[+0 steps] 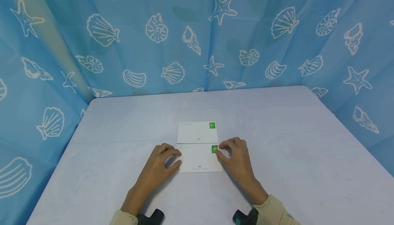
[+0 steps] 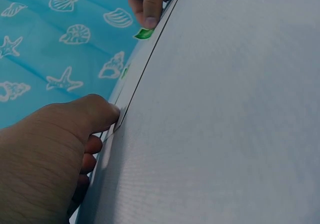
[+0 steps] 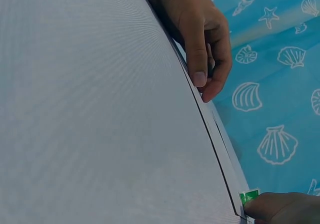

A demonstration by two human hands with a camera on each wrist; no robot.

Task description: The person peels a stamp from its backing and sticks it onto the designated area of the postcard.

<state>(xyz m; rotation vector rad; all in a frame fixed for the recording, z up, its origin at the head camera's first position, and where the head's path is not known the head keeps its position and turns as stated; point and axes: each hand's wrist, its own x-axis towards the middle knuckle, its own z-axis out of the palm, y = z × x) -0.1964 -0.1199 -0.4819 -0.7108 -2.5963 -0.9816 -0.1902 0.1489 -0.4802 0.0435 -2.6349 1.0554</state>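
Two white envelopes lie flat, one above the other: a far envelope [image 1: 197, 132] and a near envelope [image 1: 197, 158], each with small print at the bottom. A green stamp [image 1: 214, 148] is at the upper right corner of the near one, and its edge curls a little in the left wrist view. My right hand [image 1: 238, 158] touches that stamp with the thumb tip, forefinger bent beside the right edge. At the left edge of the near envelope rests my left hand [image 1: 160, 163], thumb and forefinger bent and apart, thumb tip at the border.
Another green stamp [image 1: 212, 125] is on the far envelope. The table [image 1: 292, 126] has a pale cloth. Behind it and at both sides hangs a blue curtain [image 1: 191, 13] with white shells and starfish. Dark devices [image 1: 152, 218] sit at the wrists.
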